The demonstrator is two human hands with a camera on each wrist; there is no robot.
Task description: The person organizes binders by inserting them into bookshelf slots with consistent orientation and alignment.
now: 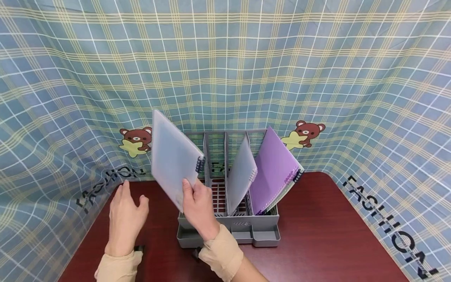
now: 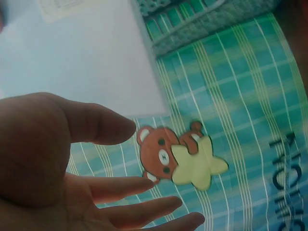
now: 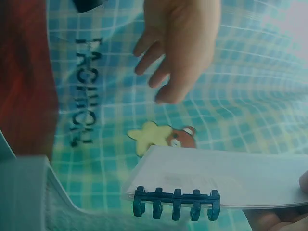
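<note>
My right hand (image 1: 201, 203) grips a loose-leaf notebook (image 1: 172, 152) by its lower edge, thumb across the translucent cover. The notebook is raised and tilted over the left part of a grey desktop file rack (image 1: 253, 222); its dark binder rings (image 3: 177, 198) show in the right wrist view. My left hand (image 1: 125, 215) is off to the left of the rack, fingers extended and thumb spread, holding nothing. In the left wrist view, the notebook's corner appears just beyond that thumb. Another translucent notebook (image 1: 241, 176) and a purple notebook (image 1: 273, 168) lean upright in the rack's right-hand slots.
The rack stands on a dark red table (image 1: 317, 235), with small trays (image 1: 266, 235) along its front. A plaid curtain (image 1: 225, 70) with printed bears encloses the back and sides. A small dark object (image 1: 197, 252) lies by the rack's front, partly behind my right wrist.
</note>
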